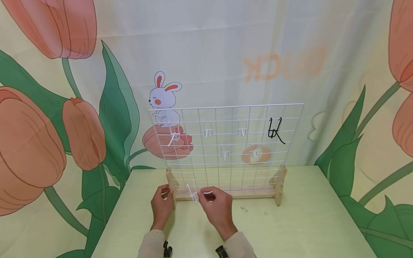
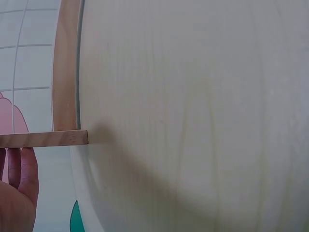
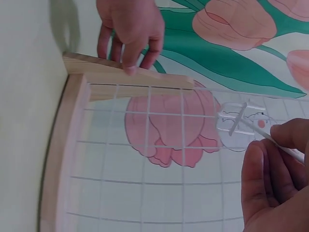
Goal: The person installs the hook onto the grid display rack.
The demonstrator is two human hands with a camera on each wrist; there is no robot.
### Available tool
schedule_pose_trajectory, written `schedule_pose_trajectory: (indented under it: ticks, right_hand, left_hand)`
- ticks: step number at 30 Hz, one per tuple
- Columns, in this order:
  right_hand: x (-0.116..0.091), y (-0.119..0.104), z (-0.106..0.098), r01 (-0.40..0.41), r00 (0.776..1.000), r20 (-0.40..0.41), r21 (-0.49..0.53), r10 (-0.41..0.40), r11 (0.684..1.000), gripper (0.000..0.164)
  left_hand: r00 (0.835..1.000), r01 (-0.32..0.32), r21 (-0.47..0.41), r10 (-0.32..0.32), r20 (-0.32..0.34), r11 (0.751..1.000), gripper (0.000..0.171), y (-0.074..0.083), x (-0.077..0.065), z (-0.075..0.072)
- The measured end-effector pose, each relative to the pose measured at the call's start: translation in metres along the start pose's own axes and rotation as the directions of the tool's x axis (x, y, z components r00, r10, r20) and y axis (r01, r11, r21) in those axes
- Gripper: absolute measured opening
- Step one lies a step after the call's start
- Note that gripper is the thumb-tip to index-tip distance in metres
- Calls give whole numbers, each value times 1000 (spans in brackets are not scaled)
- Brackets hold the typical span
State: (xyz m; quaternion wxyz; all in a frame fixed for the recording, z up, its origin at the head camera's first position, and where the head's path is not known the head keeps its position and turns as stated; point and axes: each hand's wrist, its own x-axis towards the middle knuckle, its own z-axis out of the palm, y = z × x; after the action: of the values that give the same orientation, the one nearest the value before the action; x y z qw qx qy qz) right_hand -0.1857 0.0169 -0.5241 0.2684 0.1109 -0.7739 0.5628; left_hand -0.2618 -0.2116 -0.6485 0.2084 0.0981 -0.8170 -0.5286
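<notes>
A white wire display hook [image 1: 193, 195] stands out from the thumb and fingers of my right hand [image 1: 217, 207], which pinches its straight rod. In the right wrist view, the bracket end of the hook [image 3: 240, 119] is in front of the white wire grid [image 3: 182, 145]; contact with the wires cannot be told. My left hand [image 1: 162, 205] is at the left wooden foot [image 1: 171, 186] of the rack. Its fingers [image 2: 29, 169] touch the foot's outer side in the left wrist view, with nothing lifted. The left palm is partly out of view.
Several white hooks hang on the grid, among them one at upper left [image 1: 175, 136]. A black hook [image 1: 274, 132] hangs at upper right. The rack stands on a pale wooden table [image 1: 309, 222], before a printed curtain [image 1: 206, 71]. Small dark marks [image 1: 244, 209] lie on the tabletop.
</notes>
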Motion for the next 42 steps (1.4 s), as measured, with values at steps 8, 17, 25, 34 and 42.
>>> schedule_pose_trajectory:
  ticks: [8,17,25,34,42]
  right_hand:
    - [17,-10,-7,158,985,-67,7,-157,987,10]
    - [42,-27,-12,261,963,-74,-4,-260,965,8]
    - [66,-34,-14,356,931,-92,7,-354,934,8]
    - [88,-43,-11,432,899,-62,-33,-434,901,9]
    - [100,-42,-1,472,878,-56,-76,-476,878,9]
  left_hand:
    - [1000,-6,6,6,-18,1000,26,-1,0,1]
    - [1000,-6,5,6,-8,1000,26,1,1,1]
    - [1000,-21,6,21,-8,1000,27,-3,2,1]
    - [999,-39,-1,39,-33,999,25,-3,2,1]
    - [999,-29,2,29,-31,1000,25,-3,1,2]
